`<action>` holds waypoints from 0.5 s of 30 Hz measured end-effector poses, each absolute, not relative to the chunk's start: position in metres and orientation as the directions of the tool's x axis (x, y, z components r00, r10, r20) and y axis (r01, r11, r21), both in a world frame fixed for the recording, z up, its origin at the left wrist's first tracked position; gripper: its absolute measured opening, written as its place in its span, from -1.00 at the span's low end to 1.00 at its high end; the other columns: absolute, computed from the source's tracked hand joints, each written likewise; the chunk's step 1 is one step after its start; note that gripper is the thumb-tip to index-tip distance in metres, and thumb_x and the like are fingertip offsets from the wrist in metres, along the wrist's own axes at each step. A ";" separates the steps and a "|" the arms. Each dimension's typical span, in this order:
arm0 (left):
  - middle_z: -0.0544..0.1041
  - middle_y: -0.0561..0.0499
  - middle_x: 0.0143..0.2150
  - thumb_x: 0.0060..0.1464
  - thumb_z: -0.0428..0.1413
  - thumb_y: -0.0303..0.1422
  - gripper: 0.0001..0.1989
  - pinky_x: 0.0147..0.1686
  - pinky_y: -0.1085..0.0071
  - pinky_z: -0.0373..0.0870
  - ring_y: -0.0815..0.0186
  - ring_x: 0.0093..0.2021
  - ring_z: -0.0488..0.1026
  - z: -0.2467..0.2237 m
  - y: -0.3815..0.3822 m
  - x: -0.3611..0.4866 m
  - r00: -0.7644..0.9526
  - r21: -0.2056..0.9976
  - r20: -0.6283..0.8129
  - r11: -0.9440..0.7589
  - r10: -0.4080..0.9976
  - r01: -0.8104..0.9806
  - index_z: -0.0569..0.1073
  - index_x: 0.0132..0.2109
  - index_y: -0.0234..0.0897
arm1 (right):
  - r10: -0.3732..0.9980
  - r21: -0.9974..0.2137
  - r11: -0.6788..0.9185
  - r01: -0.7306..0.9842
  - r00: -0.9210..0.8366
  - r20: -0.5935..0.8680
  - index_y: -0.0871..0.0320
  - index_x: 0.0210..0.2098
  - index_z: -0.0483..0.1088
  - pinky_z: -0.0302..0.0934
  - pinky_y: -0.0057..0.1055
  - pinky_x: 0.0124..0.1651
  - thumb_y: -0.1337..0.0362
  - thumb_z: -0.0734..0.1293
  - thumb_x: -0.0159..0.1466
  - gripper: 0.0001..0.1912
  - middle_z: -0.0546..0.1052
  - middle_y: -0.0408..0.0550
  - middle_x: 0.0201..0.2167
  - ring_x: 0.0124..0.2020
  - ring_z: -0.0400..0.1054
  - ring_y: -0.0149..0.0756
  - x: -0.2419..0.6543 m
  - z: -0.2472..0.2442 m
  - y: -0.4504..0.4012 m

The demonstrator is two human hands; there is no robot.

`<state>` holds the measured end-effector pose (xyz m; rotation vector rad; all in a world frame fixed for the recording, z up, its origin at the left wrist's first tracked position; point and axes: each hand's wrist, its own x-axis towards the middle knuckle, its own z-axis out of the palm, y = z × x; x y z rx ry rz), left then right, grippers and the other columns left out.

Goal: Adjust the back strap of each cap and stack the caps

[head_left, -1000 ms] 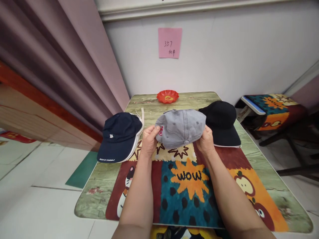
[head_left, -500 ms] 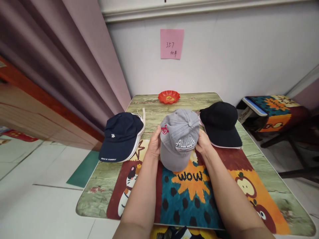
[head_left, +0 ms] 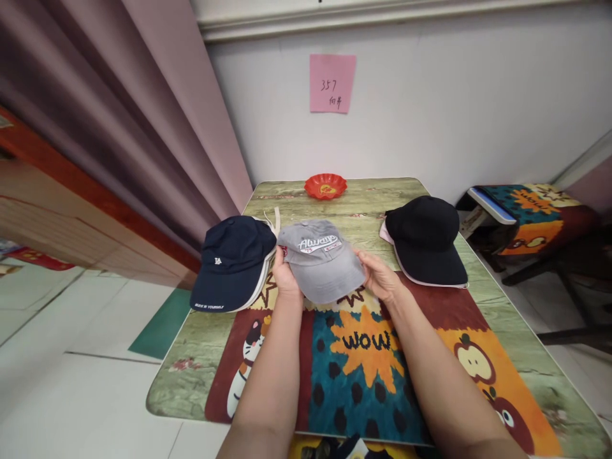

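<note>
Gray cap (head_left: 327, 271), gripped by the left hand (head_left: 287, 275) at its crown's side and the right hand (head_left: 381, 277) near its brim; handling it seems the step in hand. Moving it calls for both hands together. Navy cap (head_left: 229, 261) left of the left hand; black cap (head_left: 424, 239) beyond the right.

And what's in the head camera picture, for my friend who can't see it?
A person's left hand and right hand hold a gray cap over a table, between a navy cap and a black cap. A red dish sits behind.
</note>
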<state>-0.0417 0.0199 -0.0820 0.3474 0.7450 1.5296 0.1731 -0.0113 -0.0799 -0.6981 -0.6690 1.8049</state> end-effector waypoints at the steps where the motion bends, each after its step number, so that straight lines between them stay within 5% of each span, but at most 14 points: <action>1: 0.65 -0.11 -0.01 0.28 -0.05 0.01 -0.46 0.15 0.13 0.43 0.09 0.13 0.52 -0.083 0.020 -0.043 -0.133 0.641 -0.215 0.037 0.968 -0.766 0.54 0.10 -0.28 | 0.942 -0.715 -0.314 -0.625 -0.300 -0.152 0.18 -0.21 0.53 0.46 -0.48 -0.30 0.22 0.54 0.13 -0.72 0.67 -0.10 -0.31 -0.36 0.56 -0.33 0.170 -0.081 -0.013; 4: 0.64 -0.11 0.02 0.29 -0.09 0.04 -0.43 0.15 0.15 0.42 0.10 0.12 0.53 -0.084 0.020 -0.044 -0.161 0.645 -0.199 0.006 0.967 -0.764 0.54 0.10 -0.27 | 0.942 -0.663 -0.323 -0.675 -0.300 -0.154 0.16 -0.26 0.51 0.48 -0.43 -0.22 0.27 0.56 0.08 -0.74 0.66 -0.11 -0.33 -0.33 0.56 -0.31 0.160 -0.083 -0.016; 10: 0.63 -0.09 0.05 0.33 -0.13 -0.03 -0.48 0.22 0.16 0.35 0.14 0.18 0.49 -0.074 0.021 -0.036 -0.223 0.625 -0.126 -0.098 0.967 -0.774 0.53 0.12 -0.22 | 0.948 -0.562 -0.294 -0.773 -0.309 -0.071 0.02 -0.07 0.47 0.47 -0.24 0.01 0.18 0.56 0.05 -0.54 0.64 -0.13 -0.06 -0.04 0.54 -0.19 0.139 -0.075 -0.026; 15: 0.61 -0.10 0.07 0.30 -0.03 -0.02 -0.53 0.24 0.13 0.33 0.11 0.24 0.43 -0.062 0.017 -0.027 -0.075 0.651 -0.061 -0.017 0.995 -0.759 0.53 0.11 -0.19 | 0.970 -0.585 -0.239 -0.775 -0.158 -0.186 0.08 -0.06 0.47 0.48 -0.18 0.03 0.28 0.52 0.10 -0.59 0.67 -0.10 -0.13 -0.08 0.57 -0.14 0.133 -0.072 -0.022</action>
